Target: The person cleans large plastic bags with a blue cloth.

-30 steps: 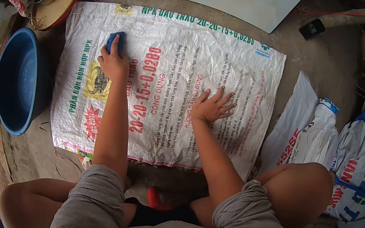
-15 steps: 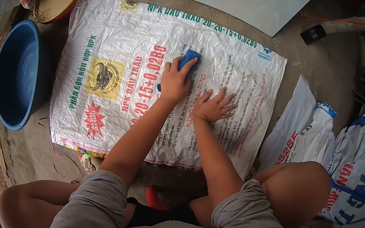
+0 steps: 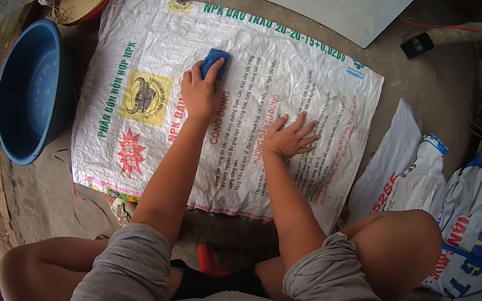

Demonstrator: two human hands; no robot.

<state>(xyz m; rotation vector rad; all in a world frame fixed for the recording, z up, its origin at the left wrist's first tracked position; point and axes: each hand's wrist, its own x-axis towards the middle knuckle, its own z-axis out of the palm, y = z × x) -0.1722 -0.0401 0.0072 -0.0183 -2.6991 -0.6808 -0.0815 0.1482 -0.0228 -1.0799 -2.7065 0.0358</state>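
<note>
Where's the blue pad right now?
In the head view, the blue pad is in the left hand, on the upper part of the white sack, above and right of the yellow bull print.

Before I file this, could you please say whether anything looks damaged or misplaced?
No spill or damage stands out; the printed sack is merely creased. Slightly odd, a dark, phone-like device lies on bare ground beyond the sack's far right corner, where it could get dirty.

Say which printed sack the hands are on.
The white sack with the yellow bull-head patch, spread under left hand and right hand; neither touches the sacks by the right knee.
</note>
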